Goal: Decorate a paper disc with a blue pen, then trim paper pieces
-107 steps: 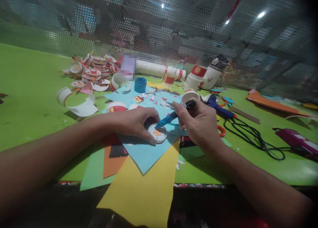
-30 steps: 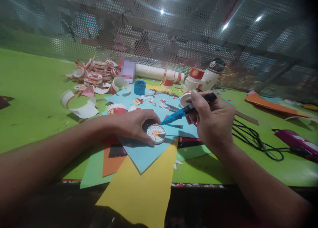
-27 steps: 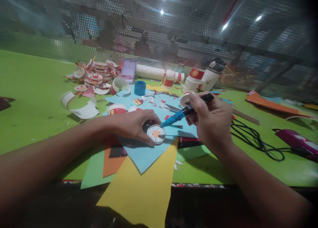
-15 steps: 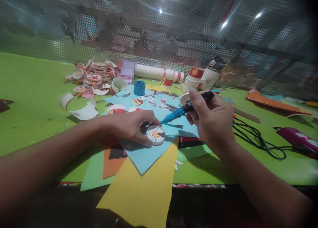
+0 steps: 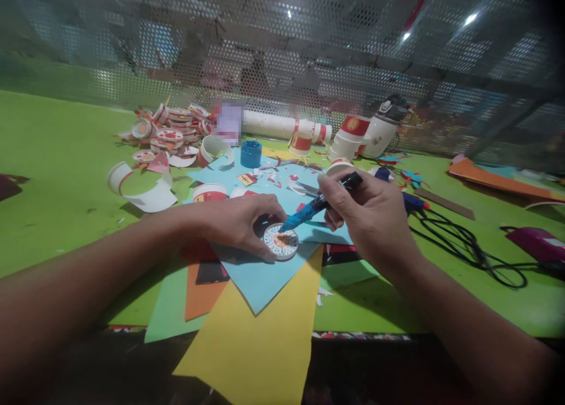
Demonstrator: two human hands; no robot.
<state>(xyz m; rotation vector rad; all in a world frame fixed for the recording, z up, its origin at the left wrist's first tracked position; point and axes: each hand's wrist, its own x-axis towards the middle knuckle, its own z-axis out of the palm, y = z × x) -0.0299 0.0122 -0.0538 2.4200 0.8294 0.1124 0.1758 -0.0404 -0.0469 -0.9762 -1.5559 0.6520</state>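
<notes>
My left hand [image 5: 245, 225] grips the left edge of a small round white cup base [image 5: 286, 249] between thumb and fingers. The base rests on light blue paper [image 5: 256, 287] and carries blue marks around an orange pattern in its middle. In my right hand [image 5: 371, 213] is a marker pen [image 5: 309, 211] with a black rear end and a blue-smeared front. Its tip points down and left, at the upper part of the base; whether it touches cannot be told.
Behind stand a blue paint jar [image 5: 251, 153], cut paper cups [image 5: 348, 137] and a white bottle [image 5: 382, 131]. Decorated discs [image 5: 170, 135] are heaped at back left. At right lie a black cable [image 5: 459, 246], a magenta device [image 5: 532, 243] and orange paper [image 5: 498, 178]. Yellow paper [image 5: 260, 352] overhangs the front edge.
My right hand has moved slightly left and down, bringing the pen tip from beside the rim to over the patterned face. The left hand keeps its hold. The camera view has shifted slightly.
</notes>
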